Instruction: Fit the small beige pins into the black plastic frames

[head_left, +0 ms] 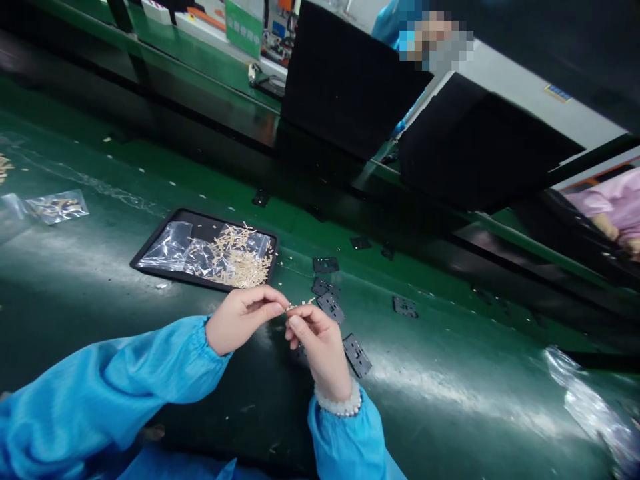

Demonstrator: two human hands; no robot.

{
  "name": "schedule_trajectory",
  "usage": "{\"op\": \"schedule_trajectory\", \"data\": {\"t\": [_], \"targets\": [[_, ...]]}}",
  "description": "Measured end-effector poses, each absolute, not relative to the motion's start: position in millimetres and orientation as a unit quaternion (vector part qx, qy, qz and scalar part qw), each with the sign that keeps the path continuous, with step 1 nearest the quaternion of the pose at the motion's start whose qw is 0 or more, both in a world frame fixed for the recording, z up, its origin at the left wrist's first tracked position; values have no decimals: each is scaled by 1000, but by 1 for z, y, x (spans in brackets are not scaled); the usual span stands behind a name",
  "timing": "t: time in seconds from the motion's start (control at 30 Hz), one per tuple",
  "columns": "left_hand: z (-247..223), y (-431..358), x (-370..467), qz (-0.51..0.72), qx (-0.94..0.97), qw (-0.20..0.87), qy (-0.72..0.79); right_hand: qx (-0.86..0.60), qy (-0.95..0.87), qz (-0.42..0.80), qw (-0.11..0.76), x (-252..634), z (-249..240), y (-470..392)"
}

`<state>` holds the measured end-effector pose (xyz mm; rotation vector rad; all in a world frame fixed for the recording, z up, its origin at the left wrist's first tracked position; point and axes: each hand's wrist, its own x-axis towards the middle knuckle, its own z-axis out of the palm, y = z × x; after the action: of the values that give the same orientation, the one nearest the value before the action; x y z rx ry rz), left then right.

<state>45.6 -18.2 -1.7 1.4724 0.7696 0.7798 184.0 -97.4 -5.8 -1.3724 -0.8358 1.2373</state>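
Note:
My left hand (247, 319) and my right hand (323, 343) meet over the bench, just in front of a black tray. Thumb and forefinger are pinched together on each hand. At the touching fingertips is a small beige strip (289, 307), mostly covered by the fingers. More tiny beige pieces (305, 303) show just above my right forefinger. The tray (150, 235) holds a loose heap of beige strips (250, 268) and clear plastic bags (169, 245). Close by my right hand lie flat black plates with cut-outs, among them one plate (357, 355) beside the wrist and another plate (331, 308) beyond the fingers.
Further black plates lie scattered on the green bench (450, 347), such as a plate (405, 307) to the right. A bag of beige strips (59, 207) is at left, crumpled clear plastic (590, 407) at right. Dark panels (350, 80) stand behind; other people are partly visible beyond.

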Motion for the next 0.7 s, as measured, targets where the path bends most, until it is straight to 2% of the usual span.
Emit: {"op": "schedule_trajectory", "data": {"t": [0.17,0.43,0.57,0.7], "targets": [[-14,-26,54,356,474,721,358,-578,-385,479,536,162,-13,-93],[-11,-32,58,355,356,784,364,-607,-376,438,546,156,-14,-90],[-13,-33,55,363,364,762,394,-619,-416,379,548,159,-7,-92],[-10,-29,44,349,493,691,397,-626,-460,340,530,162,1,-93]]}}
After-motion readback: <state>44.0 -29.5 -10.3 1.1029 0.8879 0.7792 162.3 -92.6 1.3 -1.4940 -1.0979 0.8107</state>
